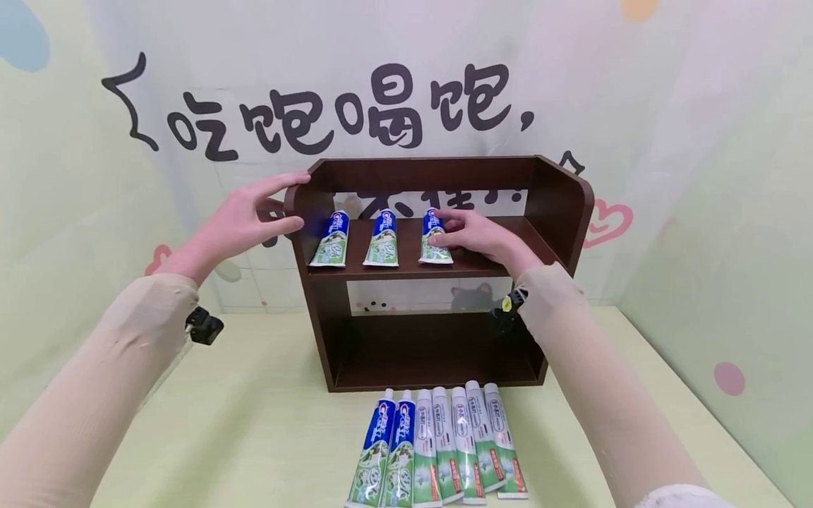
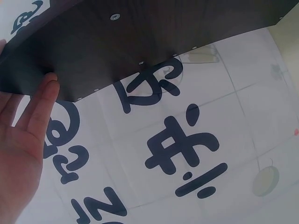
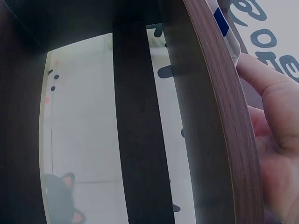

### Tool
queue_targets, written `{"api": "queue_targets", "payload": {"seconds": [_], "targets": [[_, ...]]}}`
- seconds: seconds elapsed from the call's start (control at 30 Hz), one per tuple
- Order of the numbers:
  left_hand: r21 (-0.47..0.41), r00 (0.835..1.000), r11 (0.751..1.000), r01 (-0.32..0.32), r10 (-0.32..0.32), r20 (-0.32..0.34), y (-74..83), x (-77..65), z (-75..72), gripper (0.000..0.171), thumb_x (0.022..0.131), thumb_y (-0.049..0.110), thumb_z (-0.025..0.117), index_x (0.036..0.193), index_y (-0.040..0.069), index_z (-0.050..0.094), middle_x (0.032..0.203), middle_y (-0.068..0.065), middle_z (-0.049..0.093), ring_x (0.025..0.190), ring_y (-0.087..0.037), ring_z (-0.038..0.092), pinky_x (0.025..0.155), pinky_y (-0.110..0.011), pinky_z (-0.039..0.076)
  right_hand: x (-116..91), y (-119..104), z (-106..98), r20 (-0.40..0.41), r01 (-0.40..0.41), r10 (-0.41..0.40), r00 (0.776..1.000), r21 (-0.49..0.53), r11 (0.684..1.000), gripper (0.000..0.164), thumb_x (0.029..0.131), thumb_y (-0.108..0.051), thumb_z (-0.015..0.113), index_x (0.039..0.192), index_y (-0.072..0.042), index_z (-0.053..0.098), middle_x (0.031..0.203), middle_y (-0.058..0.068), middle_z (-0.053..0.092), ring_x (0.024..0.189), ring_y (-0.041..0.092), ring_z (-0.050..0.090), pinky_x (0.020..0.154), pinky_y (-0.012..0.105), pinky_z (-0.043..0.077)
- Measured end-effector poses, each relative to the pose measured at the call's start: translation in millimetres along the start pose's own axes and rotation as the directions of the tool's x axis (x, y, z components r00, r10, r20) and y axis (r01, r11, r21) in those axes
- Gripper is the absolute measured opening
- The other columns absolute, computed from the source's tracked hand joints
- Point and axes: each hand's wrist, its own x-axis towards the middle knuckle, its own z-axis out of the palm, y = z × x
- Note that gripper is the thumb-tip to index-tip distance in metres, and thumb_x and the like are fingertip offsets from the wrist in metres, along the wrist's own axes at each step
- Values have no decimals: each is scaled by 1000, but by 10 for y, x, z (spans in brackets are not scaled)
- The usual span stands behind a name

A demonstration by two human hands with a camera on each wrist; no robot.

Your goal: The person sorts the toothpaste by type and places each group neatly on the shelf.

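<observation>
The left hand point(image 1: 231, 224), fingers extended, touches the brown shelf point(image 1: 425, 173) at its upper left corner. Along its upper board's front edge lie a leftmost tube point(image 1: 332, 241), a middle tube point(image 1: 381, 241), then a third tube point(image 1: 435, 255), pinched by the right hand point(image 1: 483, 235). Below, two blue-green tubes point(image 1: 401, 458) and five white tubes point(image 1: 464, 444) lie on the table point(image 1: 254, 416).

The wrist views' edges crop both hands point(image 2: 21, 158) point(image 3: 280, 114), and the shelf point(image 1: 408, 243) hides part of the lower wall lettering point(image 1: 383, 196).

Pale wall point(image 1: 571, 63) bearing black lettering point(image 1: 395, 106), pink heart point(image 1: 607, 224)
</observation>
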Motion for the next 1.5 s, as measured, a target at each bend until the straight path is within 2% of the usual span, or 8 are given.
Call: {"api": "queue_targets", "payload": {"seconds": [0.1,0.3,0.4,0.57,0.73,1.03,1.33,1.5], "targets": [[0,1000,1000,0,0,3,-2,13,2,64,91,20,71,149,28,45,156,1,42,111,-34,66,76,-5,50,-7,0,0,-5,8,-8,1000,3,1000,74,91,-28,71,155,-22,34,144,14,46,126,29,47,117,44,35],[5,1000,1000,-8,8,8,2,4,10,64,91,20,71,149,26,45,156,2,43,108,-34,67,75,-6,51,-25,15,9,1,10,-10,1000,-12,1000,75,91,-30,71,155,-22,33,145,14,46,127,28,46,117,44,34],[7,1000,1000,-14,14,6,-11,1,24,63,91,20,71,149,24,45,156,1,43,108,-35,68,75,-6,51,-24,36,11,-9,24,-25,1000,-50,998,73,91,-32,70,155,-21,35,144,15,48,126,28,48,117,44,34],[19,1000,1000,-14,14,-1,-17,0,42,63,91,20,70,148,27,46,156,2,43,107,-35,68,76,-6,50,-43,34,16,-40,46,-52,998,-152,987,70,92,-36,69,152,-18,39,144,14,51,127,28,49,115,46,37],[18,1000,1000,-12,11,5,-12,1,42,63,92,22,70,149,28,45,156,1,43,109,-36,68,76,-5,48,-158,-44,6,-91,79,-103,991,-236,969,65,94,-35,66,151,-17,41,143,13,50,128,30,51,112,48,43],[8,1000,1000,-16,16,-1,-16,5,27,62,92,20,70,149,22,45,156,1,43,109,-36,67,76,-5,49,-538,-126,-17,-160,219,-267,950,-264,939,61,93,-31,69,148,-23,45,143,11,54,121,26,57,102,47,51],[7,1000,1000,-12,12,-2,-11,13,15,62,92,20,69,149,23,45,156,2,43,110,-36,67,76,-5,49,-893,-120,33,-188,307,-366,911,-281,909,60,91,-25,71,146,-26,47,136,5,57,115,22,58,100,43,53],[3,1000,1000,-13,13,-3,-11,10,12,62,92,19,69,149,22,45,156,0,43,109,-36,67,76,-5,49,-1062,-65,93,-204,356,-422,883,-294,887,58,92,-23,70,146,-22,48,139,7,56,115,23,57,98,44,54]]}}
